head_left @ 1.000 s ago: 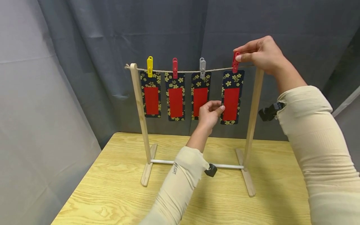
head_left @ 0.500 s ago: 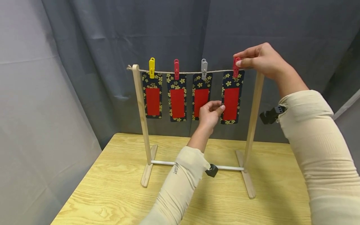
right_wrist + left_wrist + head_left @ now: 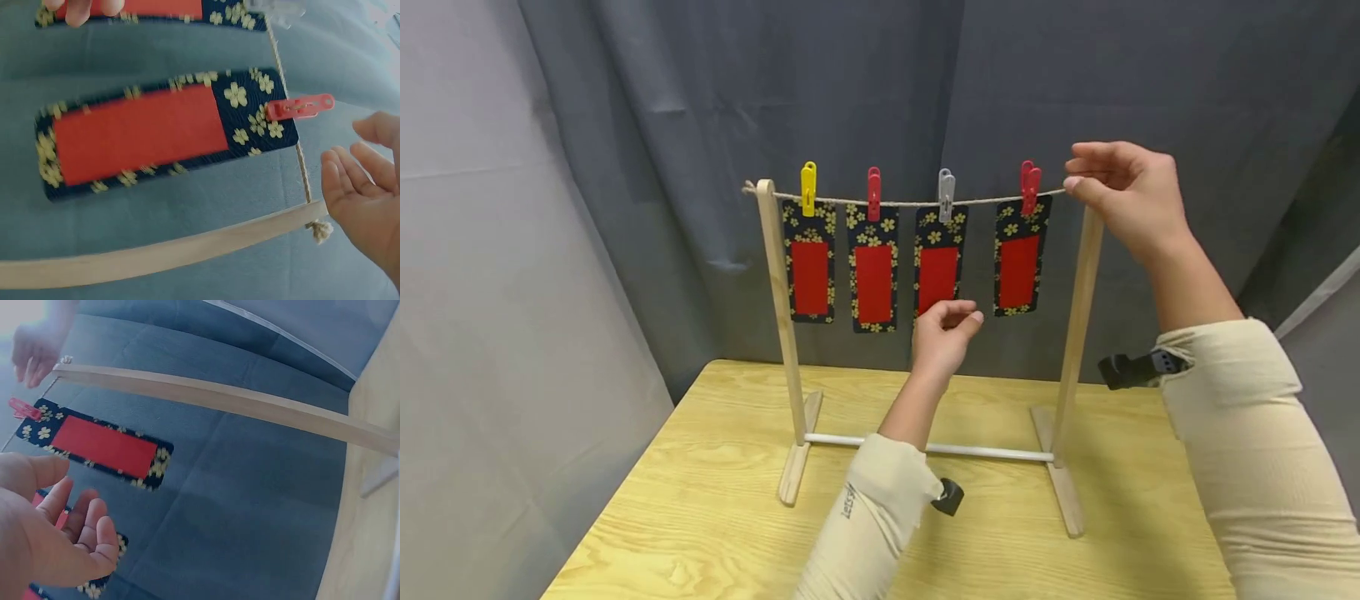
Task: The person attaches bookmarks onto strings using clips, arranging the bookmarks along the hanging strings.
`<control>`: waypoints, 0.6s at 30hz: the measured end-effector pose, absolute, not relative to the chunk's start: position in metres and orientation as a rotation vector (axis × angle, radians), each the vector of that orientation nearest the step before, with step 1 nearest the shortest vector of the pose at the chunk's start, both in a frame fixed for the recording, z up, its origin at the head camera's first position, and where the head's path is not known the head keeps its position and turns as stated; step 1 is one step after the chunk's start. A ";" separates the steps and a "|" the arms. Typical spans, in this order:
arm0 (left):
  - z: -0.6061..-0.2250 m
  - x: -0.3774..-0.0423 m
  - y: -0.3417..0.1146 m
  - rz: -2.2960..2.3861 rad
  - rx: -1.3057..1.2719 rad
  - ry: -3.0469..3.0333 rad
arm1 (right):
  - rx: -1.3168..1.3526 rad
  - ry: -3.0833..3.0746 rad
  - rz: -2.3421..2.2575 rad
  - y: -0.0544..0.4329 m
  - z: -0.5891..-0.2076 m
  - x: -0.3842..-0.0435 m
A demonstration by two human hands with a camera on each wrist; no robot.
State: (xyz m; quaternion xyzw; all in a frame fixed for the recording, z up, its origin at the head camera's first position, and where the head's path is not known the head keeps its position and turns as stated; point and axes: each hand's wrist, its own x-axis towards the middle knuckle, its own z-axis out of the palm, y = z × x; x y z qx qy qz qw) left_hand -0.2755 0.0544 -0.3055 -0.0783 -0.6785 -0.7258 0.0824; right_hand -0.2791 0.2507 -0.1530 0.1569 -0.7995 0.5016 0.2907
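From the rope (image 3: 985, 201) hangs a dark floral card with a red panel (image 3: 1018, 271), held by a red clothespin (image 3: 1030, 188) at the right end. My right hand (image 3: 1131, 196) is just right of that clothespin, near the post top, fingers loosely bent and holding nothing. Lower down, my left hand (image 3: 942, 337) is apart from the card, its fingers relaxed, overlapping the third card (image 3: 937, 267) in the head view. In the right wrist view the red clothespin (image 3: 300, 107) bites both rope and card. The left wrist view shows the left palm (image 3: 50, 531) with nothing in it.
Two more matching cards hang at left under a yellow clothespin (image 3: 808, 189) and another red clothespin (image 3: 874, 194); a grey clothespin (image 3: 947, 196) holds the third. The wooden stand (image 3: 1078, 333) has a white crossbar (image 3: 985, 452) and stands on a wood-grain table (image 3: 700, 500) before grey curtains.
My right hand has let go of the red clothespin and moved right. My left hand has released the rightmost card and drawn down and left. The card now hangs free, slightly tilted.
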 end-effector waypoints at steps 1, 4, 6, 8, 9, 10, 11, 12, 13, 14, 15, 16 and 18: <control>-0.308 -0.271 0.050 -2.153 -0.236 -2.038 | 0.423 -2.081 1.368 0.252 -0.158 -0.276; -0.319 -0.262 0.038 -2.140 -0.239 -2.047 | 0.435 -1.992 1.410 0.255 -0.174 -0.267; -0.329 -0.257 0.030 -2.144 -0.229 -2.047 | 0.442 -1.976 1.426 0.255 -0.186 -0.262; -0.338 -0.253 0.021 -2.145 -0.225 -2.044 | 0.460 -1.972 1.440 0.254 -0.198 -0.256; -0.342 -0.250 0.017 -2.142 -0.224 -2.047 | 0.465 -1.967 1.456 0.253 -0.204 -0.252; -0.347 -0.247 0.013 -2.136 -0.226 -2.045 | 0.476 -1.950 1.490 0.253 -0.211 -0.248; -0.351 -0.245 0.009 -2.128 -0.228 -2.052 | 0.484 -1.932 1.531 0.253 -0.218 -0.243; -0.355 -0.242 0.004 -2.117 -0.232 -2.057 | 0.491 -1.908 1.581 0.253 -0.225 -0.238; -0.360 -0.238 0.000 -2.101 -0.232 -2.069 | 0.503 -1.879 1.630 0.254 -0.233 -0.233; -0.364 -0.235 -0.006 -2.079 -0.231 -2.084 | 0.514 -1.847 1.685 0.254 -0.241 -0.228; -0.368 -0.231 -0.011 -2.061 -0.228 -2.094 | 0.512 -1.838 1.709 0.255 -0.249 -0.223; -0.372 -0.227 -0.016 -2.043 -0.222 -2.103 | 0.511 -1.826 1.738 0.256 -0.257 -0.219; -0.380 -0.220 -0.027 -1.998 -0.216 -2.125 | 0.487 -1.840 1.747 0.257 -0.274 -0.210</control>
